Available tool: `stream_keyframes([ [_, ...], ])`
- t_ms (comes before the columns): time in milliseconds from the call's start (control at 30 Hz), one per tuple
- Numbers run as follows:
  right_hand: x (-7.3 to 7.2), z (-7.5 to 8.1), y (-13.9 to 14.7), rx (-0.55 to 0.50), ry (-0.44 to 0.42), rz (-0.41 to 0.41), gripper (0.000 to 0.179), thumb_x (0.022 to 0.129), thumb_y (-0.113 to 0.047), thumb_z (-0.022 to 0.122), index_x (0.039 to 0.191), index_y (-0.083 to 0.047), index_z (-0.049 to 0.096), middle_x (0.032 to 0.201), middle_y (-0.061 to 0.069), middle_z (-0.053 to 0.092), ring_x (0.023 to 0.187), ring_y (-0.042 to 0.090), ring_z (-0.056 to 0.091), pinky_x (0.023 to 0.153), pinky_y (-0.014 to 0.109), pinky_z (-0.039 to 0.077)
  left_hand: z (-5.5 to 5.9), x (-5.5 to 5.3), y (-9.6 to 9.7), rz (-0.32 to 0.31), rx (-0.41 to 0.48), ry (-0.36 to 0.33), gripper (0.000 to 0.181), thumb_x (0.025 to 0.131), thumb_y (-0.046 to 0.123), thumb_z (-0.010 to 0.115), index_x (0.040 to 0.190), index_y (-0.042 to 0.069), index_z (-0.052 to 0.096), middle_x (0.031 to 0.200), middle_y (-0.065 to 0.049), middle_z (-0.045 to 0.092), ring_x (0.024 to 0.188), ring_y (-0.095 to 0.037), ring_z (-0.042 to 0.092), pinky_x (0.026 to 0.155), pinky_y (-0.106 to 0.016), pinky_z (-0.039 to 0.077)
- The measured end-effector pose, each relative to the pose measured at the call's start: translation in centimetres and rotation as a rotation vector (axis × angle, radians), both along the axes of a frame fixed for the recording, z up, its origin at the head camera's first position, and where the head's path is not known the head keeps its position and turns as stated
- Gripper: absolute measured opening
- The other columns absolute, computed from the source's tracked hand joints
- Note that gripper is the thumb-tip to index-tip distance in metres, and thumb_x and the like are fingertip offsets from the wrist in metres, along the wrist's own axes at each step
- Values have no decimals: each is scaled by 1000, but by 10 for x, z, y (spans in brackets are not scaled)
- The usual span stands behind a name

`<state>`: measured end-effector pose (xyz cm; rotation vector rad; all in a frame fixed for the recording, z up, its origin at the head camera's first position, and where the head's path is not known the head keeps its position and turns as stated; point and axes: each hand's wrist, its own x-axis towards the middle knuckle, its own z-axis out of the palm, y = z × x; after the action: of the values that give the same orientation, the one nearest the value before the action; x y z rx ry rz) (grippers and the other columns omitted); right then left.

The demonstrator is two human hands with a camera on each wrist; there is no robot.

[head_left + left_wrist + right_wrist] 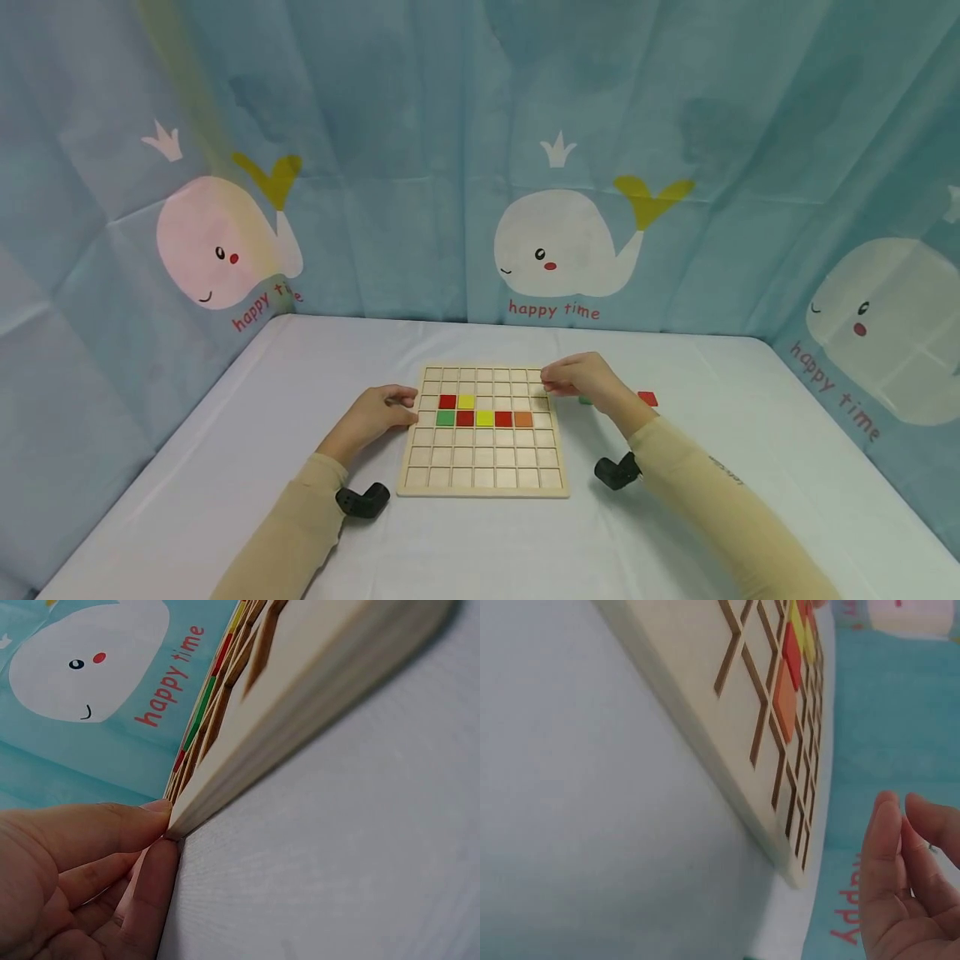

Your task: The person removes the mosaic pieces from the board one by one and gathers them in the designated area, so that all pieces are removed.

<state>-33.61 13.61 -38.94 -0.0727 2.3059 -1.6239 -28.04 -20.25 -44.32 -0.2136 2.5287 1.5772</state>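
A square wooden grid board lies on the table, with red, yellow, green and orange tiles in two of its rows. At its left edge, my left hand holds the rim with thumb and fingertips, as the left wrist view shows close up. My right hand hovers by the board's upper right edge, thumb and fingers drawn together. A tiny green edge shows between them, seemingly a green tile; most of it is hidden. The orange tile ends the longer row.
Right of the board, a red tile and a partly hidden green tile lie on the white tablecloth. A blue curtain with whale prints hangs behind and at both sides. Black devices sit at both wrists.
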Motion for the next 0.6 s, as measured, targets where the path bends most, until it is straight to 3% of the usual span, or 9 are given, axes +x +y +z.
stream_keyframes([
  [133,0,-3,-15,3,-5,1,28,95,-14,66,111,8,71,94,13,76,73,8,70,78,27,60,-1,-1,0,0,7,-1,49,84,7,74,132,2,61,113,-11,61,92,-17,58,75,-23,56],
  [600,1,-8,-48,-2,-22,51,22,92,-10,69,104,8,73,84,7,75,68,9,69,80,32,61,0,1,-1,-9,10,5,49,85,7,74,132,1,60,113,-12,60,94,-18,58,77,-25,57],
])
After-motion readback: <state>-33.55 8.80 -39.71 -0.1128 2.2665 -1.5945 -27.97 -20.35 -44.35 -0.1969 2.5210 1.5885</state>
